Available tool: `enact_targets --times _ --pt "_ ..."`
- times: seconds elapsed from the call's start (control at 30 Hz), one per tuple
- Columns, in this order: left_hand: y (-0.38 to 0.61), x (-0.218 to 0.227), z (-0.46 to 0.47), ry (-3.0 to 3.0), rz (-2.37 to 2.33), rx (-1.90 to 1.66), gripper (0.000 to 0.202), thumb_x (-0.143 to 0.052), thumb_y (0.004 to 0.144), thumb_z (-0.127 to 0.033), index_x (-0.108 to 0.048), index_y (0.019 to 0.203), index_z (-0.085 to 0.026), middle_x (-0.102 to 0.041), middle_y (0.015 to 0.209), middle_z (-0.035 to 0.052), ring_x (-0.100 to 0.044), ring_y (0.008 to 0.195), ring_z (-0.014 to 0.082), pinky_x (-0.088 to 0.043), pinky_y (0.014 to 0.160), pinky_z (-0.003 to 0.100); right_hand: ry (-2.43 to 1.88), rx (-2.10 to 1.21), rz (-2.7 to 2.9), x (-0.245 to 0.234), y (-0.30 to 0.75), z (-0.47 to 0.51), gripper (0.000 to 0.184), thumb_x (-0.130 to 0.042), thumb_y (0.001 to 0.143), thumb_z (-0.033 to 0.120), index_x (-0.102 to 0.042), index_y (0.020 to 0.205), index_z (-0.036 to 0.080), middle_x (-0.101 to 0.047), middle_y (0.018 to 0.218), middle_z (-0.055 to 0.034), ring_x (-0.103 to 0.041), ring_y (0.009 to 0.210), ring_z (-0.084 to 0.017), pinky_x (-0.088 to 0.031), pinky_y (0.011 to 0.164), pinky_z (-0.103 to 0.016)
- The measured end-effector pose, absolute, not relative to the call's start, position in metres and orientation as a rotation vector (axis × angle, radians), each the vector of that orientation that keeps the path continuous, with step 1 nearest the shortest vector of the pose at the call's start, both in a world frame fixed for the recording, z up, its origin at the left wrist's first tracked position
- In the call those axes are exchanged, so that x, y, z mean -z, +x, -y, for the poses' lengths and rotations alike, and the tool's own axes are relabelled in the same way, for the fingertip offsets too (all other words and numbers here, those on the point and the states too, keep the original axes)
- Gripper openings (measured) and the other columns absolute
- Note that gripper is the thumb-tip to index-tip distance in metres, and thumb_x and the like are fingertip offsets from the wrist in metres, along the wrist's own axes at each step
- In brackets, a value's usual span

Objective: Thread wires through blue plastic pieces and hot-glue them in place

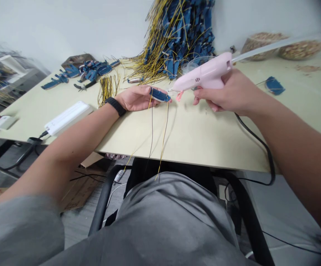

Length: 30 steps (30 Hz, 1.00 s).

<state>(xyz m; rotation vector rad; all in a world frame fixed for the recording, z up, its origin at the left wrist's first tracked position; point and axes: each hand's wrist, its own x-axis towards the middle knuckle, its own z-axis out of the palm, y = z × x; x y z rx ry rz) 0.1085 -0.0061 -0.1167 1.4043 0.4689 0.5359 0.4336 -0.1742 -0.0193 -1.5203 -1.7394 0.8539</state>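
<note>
My left hand (137, 98) holds a small blue part (159, 95) between thumb and fingers above the table. Yellow and black wires (164, 136) hang from both ends of this part, down past the table's front edge. In my right hand (234, 94) is a pale pink hot glue gun (202, 75), its fingers curled round the handle. A long clear glue stick (268, 47) sticks out of the gun's back. The nozzle points left, close to the right end of the blue part; whether they touch I cannot tell.
A tall pile of blue parts with yellow wires (181, 37) stands against the wall. More blue parts (94, 70) and pliers (85, 85) lie at the back left. A white power strip (67, 117) sits front left. One blue part (274, 85) lies right, near bowls (264, 44). A black cable (260, 142) hangs beneath my right arm.
</note>
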Motion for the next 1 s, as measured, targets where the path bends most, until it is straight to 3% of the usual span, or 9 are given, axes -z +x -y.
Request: enact_targets --times 0.1,0.23,0.37,0.53,0.7,0.87,1.0 --pt "0.111 0.118 0.006 1.399 -0.47 -0.554 0.067 -0.099 0.093 -0.06 -0.093 0.138 -0.011 -0.096 0.141 0.0203 -0.082 0.116 0.0275 -0.065 0.108 0.04 -1.503 -0.846 1.762 0.02 0.436 0.173 0.027 -0.085 0.112 0.008 -0.083 0.091 0.024 -0.066 0.06 0.0019 -0.052 0.052 -0.015 -0.049 0.055 -0.033" --pt "0.112 0.114 0.01 1.38 -0.465 -0.54 0.073 -0.108 0.084 -0.062 -0.093 0.134 -0.012 -0.096 0.143 0.019 -0.081 0.121 0.0273 -0.064 0.108 0.036 -1.514 -0.824 1.792 0.025 0.44 0.17 0.022 -0.085 0.11 0.012 -0.085 0.091 0.023 -0.067 0.062 -0.0004 -0.054 0.054 -0.017 -0.051 0.059 -0.037" --pt "0.112 0.113 0.013 1.402 -0.512 -0.549 0.072 -0.104 0.079 -0.067 -0.095 0.129 -0.016 -0.097 0.139 0.0153 -0.079 0.123 0.0319 -0.063 0.11 0.042 -1.466 -0.84 1.793 0.027 0.441 0.17 0.02 -0.084 0.11 0.014 -0.085 0.091 0.023 -0.062 0.06 0.0012 -0.051 0.054 -0.016 -0.048 0.058 -0.036" --pt "0.113 0.113 0.013 1.405 -0.528 -0.531 0.063 -0.097 0.083 -0.063 -0.092 0.126 -0.018 -0.096 0.137 0.016 -0.081 0.136 0.0372 -0.061 0.121 0.047 -1.509 -0.837 1.8 0.029 0.441 0.169 0.018 -0.085 0.108 0.013 -0.082 0.093 0.023 -0.081 0.081 -0.0048 -0.052 0.057 -0.015 -0.05 0.06 -0.035" --pt "0.114 0.114 0.013 1.385 -0.525 -0.561 0.06 -0.099 0.082 -0.064 -0.091 0.121 -0.019 -0.096 0.133 0.017 -0.084 0.139 0.0371 -0.064 0.121 0.047 -1.531 -0.806 1.838 0.032 0.443 0.166 0.021 -0.086 0.109 0.02 -0.086 0.089 0.026 -0.065 0.062 -0.0007 -0.053 0.058 -0.018 -0.054 0.064 -0.036" --pt "0.11 0.117 0.009 1.394 -0.539 -0.551 0.066 -0.102 0.077 -0.065 -0.096 0.124 -0.019 -0.097 0.135 0.0148 -0.082 0.116 0.0313 -0.067 0.111 0.044 -1.517 -0.84 1.811 0.034 0.438 0.168 0.02 -0.087 0.107 0.019 -0.086 0.089 0.026 -0.07 0.067 -0.0021 -0.054 0.058 -0.018 -0.055 0.064 -0.038" --pt "0.108 0.117 0.007 1.397 -0.549 -0.542 0.065 -0.101 0.082 -0.06 -0.096 0.13 -0.016 -0.096 0.138 0.016 -0.083 0.118 0.0305 -0.067 0.112 0.044 -1.53 -0.823 1.819 0.038 0.437 0.166 0.023 -0.087 0.109 0.021 -0.086 0.087 0.026 -0.064 0.063 -0.0013 -0.054 0.057 -0.019 -0.055 0.065 -0.039"
